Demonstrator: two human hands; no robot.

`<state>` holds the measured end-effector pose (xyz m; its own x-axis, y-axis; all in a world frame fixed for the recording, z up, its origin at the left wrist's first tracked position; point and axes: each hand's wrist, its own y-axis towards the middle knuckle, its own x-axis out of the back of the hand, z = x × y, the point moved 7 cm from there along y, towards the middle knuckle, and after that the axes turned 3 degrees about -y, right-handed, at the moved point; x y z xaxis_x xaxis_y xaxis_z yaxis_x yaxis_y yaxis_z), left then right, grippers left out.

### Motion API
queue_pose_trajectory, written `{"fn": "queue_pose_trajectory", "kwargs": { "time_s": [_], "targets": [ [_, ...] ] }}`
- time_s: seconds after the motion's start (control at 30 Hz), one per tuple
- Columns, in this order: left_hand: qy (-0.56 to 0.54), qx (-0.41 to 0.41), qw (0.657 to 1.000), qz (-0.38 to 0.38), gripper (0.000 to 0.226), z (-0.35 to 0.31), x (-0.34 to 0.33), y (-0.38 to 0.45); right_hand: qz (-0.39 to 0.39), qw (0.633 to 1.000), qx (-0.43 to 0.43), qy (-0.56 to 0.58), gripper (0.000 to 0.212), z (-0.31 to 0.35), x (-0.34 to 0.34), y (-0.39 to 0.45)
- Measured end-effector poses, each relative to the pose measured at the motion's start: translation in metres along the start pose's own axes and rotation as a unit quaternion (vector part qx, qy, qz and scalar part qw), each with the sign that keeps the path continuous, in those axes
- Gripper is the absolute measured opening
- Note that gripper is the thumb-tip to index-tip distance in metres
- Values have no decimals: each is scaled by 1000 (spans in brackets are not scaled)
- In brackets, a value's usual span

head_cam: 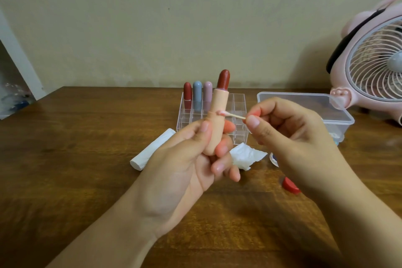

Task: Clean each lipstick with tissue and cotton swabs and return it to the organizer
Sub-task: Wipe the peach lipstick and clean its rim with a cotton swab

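My left hand (185, 159) grips an uncapped lipstick (217, 113) upright; its tube is peach and its dark red bullet is extended. My right hand (289, 135) pinches a wooden cotton swab (230, 114), and the pink-stained tip touches the tube's ridge. Behind stands the clear organizer (238, 106) with a red, a blue-grey and a mauve lipstick (197, 98) in its back row. A crumpled tissue (248, 155) lies on the table under my hands. The red cap (290, 185) lies below my right wrist.
A rolled white tissue pack (152, 152) lies at left on the wooden table (76, 159). A clear lidded box (304, 104) stands at right, a pink desk fan (374, 67) behind it. A small round clear thing (274, 159) peeks out under my right hand.
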<state>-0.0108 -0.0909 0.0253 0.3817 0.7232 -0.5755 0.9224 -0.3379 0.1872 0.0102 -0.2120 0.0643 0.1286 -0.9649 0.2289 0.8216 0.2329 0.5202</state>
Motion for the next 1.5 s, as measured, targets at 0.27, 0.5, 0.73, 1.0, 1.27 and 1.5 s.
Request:
{"fn": "queue_pose_trajectory", "kwargs": {
  "time_s": [0.27, 0.5, 0.73, 1.0, 1.27, 1.5],
  "targets": [
    [35, 7, 999, 3, 34, 0, -1, 1, 13, 1000, 13, 5, 8, -1, -6, 0],
    [32, -1, 999, -6, 28, 0, 3, 1, 18, 999, 26, -6, 6, 2, -10, -1],
    [-10, -7, 1000, -14, 29, -3, 0, 0, 0, 1000, 4, 9, 9, -2, -1, 0],
    [17, 6, 1000, 7, 26, -2, -4, 0, -14, 1000, 15, -9, 12, 5, -8, -3],
    [-9, 9, 1000, 13, 23, 1, -3, -1, -3, 1000, -6, 7, 10, -2, 0, -1],
    [-13, 19, 1000, 8, 30, 2, -1, 0, 1, 1000, 11, -12, 7, -3, -4, 0]
  ]
}}
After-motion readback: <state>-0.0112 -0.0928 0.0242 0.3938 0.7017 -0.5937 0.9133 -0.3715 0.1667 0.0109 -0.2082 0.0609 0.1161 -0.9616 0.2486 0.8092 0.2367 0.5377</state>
